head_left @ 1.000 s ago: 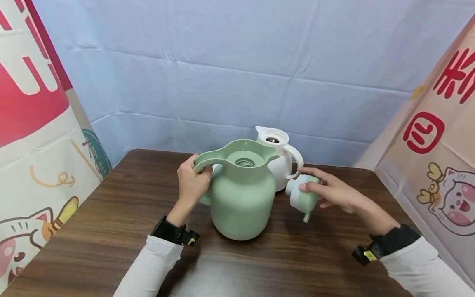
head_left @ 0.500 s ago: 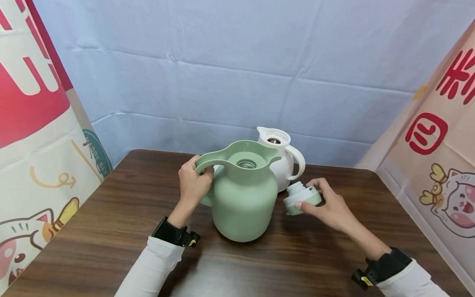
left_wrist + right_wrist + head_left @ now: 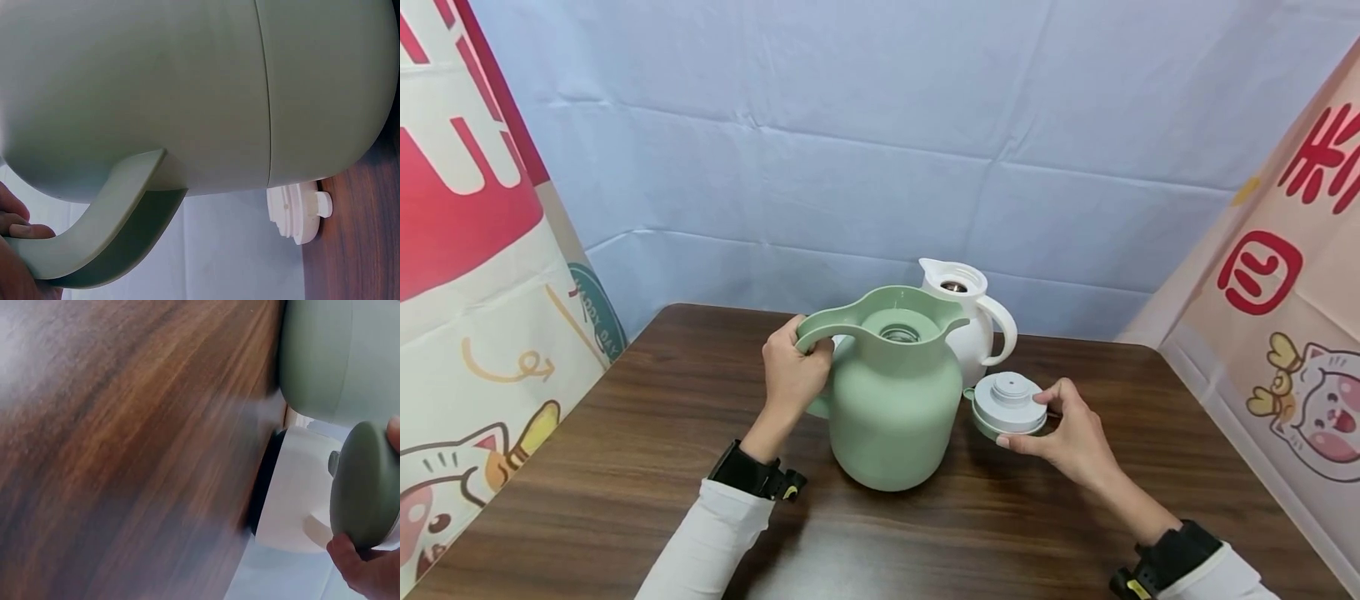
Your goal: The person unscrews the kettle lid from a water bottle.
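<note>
A green thermos jug (image 3: 895, 408) stands upright on the table, its mouth uncovered. My left hand (image 3: 794, 367) grips its handle near the top, and the curled fingers (image 3: 25, 232) show at the edge of the left wrist view. To the right of the jug, my right hand (image 3: 1067, 433) pinches the jug's lid (image 3: 1009, 404) by its rim between thumb and fingers. The lid is upside down, its white stopper side up. In the right wrist view the smooth green top (image 3: 362, 487) faces down, above the tabletop.
Behind the green jug stands a white jug (image 3: 973, 333), uncovered, its handle towards the right. A white lid (image 3: 299, 212) lies on the table behind the green jug, mostly hidden in the head view. Printed cloths hang at both sides of the brown table (image 3: 625, 467).
My right hand has turned the lid from sideways to stopper side up, still right of the green jug. My left hand keeps its grip on the handle.
</note>
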{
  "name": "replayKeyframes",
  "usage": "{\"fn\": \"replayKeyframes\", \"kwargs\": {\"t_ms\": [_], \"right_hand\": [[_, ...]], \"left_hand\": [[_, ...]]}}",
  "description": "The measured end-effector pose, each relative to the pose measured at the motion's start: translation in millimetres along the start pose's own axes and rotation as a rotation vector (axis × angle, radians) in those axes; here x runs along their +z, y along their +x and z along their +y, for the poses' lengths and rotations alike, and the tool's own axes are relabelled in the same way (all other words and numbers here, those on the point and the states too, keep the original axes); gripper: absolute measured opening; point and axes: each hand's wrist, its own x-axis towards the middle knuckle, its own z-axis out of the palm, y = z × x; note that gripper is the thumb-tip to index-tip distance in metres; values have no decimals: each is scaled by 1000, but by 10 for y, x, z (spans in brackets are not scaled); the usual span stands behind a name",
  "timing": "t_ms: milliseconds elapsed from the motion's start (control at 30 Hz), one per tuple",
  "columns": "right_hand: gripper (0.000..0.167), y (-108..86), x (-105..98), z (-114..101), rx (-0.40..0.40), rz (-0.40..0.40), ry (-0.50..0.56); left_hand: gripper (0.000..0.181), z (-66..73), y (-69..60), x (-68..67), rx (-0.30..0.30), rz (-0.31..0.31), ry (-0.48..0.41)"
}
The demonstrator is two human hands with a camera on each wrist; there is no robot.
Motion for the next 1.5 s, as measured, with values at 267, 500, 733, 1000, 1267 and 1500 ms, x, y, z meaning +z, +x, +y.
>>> {"fn": "replayKeyframes", "kwargs": {"t_ms": [267,500,733,1000,1267,1500], "right_hand": [[73,15,-25,-27,19,-11,-1],[74,-19,43,5,33,-91,-66],[73,-45,163,51,30,-194,-116],[78,-40,208,78,-10,-223,-123],[105,16,221,52,-51,-422,-165],[99,31,280,25,-57,-499,-201]], "left_hand": [[35,-104,17,13,3,0,6],[37,-112,9,14,-4,-8,1],[37,-129,-2,23,4,-1,-15],[36,-125,0,18,-5,-8,-2],[35,-117,-3,8,-10,-7,-5],[37,-123,-3,17,-2,-8,-2]]}}
